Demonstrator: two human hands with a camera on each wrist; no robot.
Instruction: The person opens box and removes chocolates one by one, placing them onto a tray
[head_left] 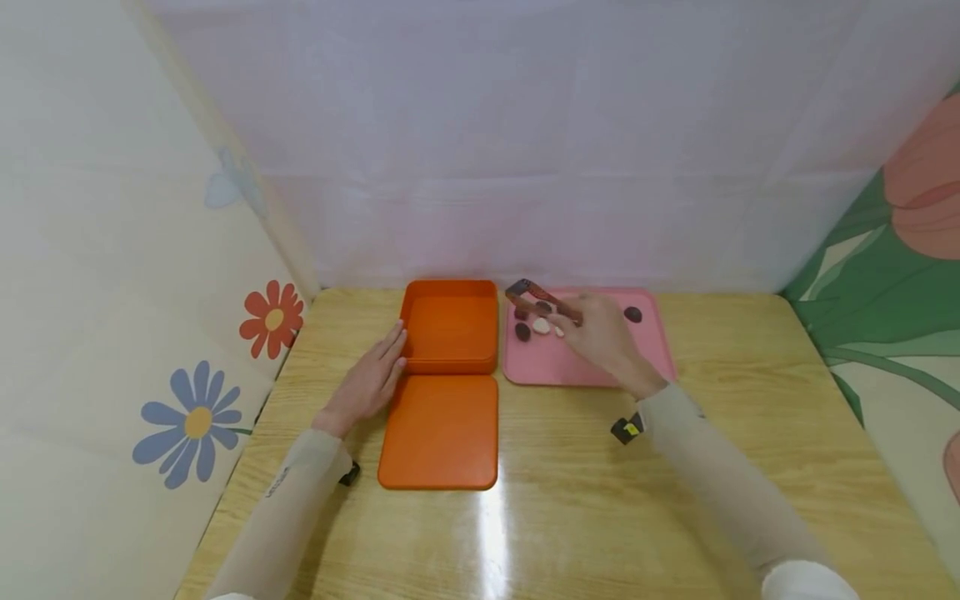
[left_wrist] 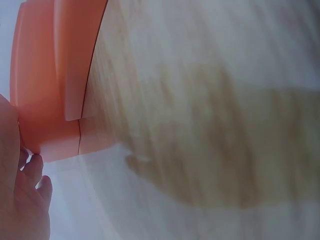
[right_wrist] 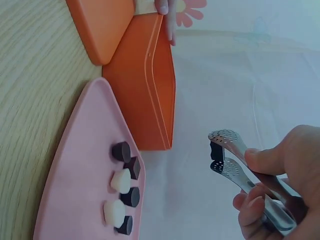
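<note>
My right hand (head_left: 603,333) grips metal tongs (right_wrist: 238,147) above the pink tray (head_left: 562,367). A small dark chocolate-like piece (right_wrist: 217,151) is pinched between the perforated tong tips in the right wrist view. On the tray lie several dark pieces (right_wrist: 130,197) and a few white ones (right_wrist: 114,213). With straight fingers, my left hand (head_left: 366,382) touches the left wall of an open orange box (head_left: 450,367). That box looks bare inside in the head view.
A flat orange lid (head_left: 441,432) lies on the wooden table (head_left: 570,500) in front of the box. The tray stands just right of the box. A pale cloth backdrop (head_left: 525,167) rises behind them, with flower-printed cloth at both sides.
</note>
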